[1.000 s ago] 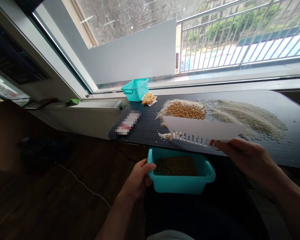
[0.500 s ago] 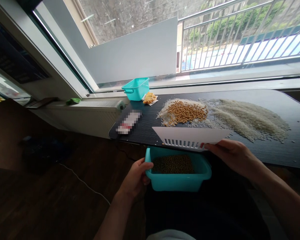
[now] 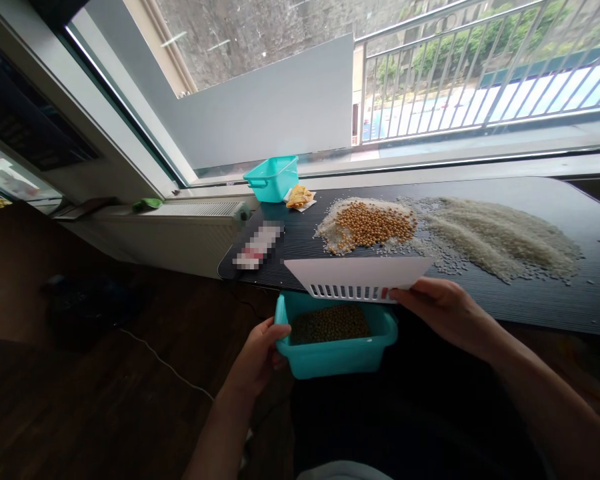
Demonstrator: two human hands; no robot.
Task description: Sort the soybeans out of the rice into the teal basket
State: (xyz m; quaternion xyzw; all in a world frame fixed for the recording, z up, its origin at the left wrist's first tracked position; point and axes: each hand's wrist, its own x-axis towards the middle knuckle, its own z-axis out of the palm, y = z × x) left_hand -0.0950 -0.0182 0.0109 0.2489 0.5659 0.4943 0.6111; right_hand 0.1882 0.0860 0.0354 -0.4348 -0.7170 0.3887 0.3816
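Note:
My left hand [image 3: 260,350] grips the left rim of a turquoise plastic bin [image 3: 335,360], held just below the table's front edge. Inside the bin lie many soybeans [image 3: 335,323], in shadow. My right hand [image 3: 433,300] pinches the right end of a white slotted plastic scoop [image 3: 357,275], tilted on edge above the bin's back rim. The scoop's slots face me along its lower edge; its inner side is hidden. Beyond it on the dark table [image 3: 300,237] is a heap of soybeans mixed with rice [image 3: 373,223]. A larger pile of rice [image 3: 505,237] spreads to the right.
A second turquoise bin [image 3: 275,179] stands at the table's back left. Beside it is a yellow folded item [image 3: 300,197] on white paper. A blurred-out flat object [image 3: 259,245] lies near the left edge. A radiator [image 3: 195,227] and window are behind.
Both hands have shifted left, carrying the bin and the scoop with them. The heaps on the table look the same.

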